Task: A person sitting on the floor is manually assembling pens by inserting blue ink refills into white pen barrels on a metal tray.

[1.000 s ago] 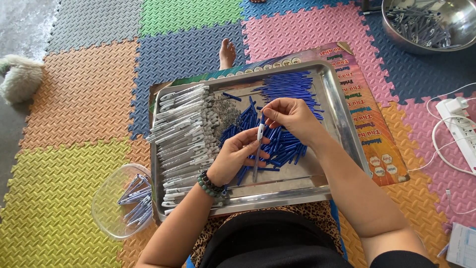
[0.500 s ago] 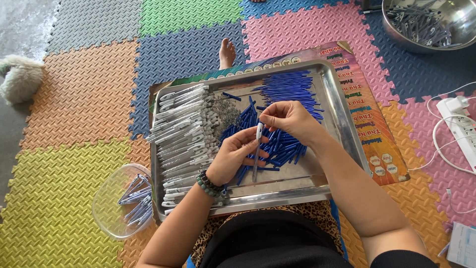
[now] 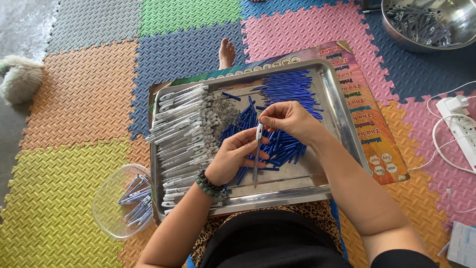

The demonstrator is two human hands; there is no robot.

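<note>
Bright foam mats (image 3: 79, 99) in yellow, orange, blue, green and pink cover the floor where I sit, with a steel tray (image 3: 342, 124) resting across my lap.

Nearest me, my left hand (image 3: 233, 159) is closed loosely around the lower barrel of a slim pen (image 3: 257, 154), which stands almost upright over the tray. My right hand (image 3: 287, 121) pinches the pen's pale top end between thumb and fingertips, so both hands are narrow and share that one pen. A bead bracelet (image 3: 208, 182) sits on my left wrist.

To my near left, on the mat just beside the tray, a clear plastic tub (image 3: 111, 198) holds only a small handful of pens.

On the tray, a long stack of pale pen barrels (image 3: 183, 134) fills the left side, and a loose heap of blue parts (image 3: 285, 104) lies in the middle and toward the far right. I judge the work to be far from finished: the tub is nearly bare, while both piles on the tray look large.

Farther off, a printed board (image 3: 377, 129) lies under the tray, a white power strip (image 3: 458, 119) lies at the right, and a steel bowl (image 3: 446, 34) of dark parts sits at the far right.
</note>
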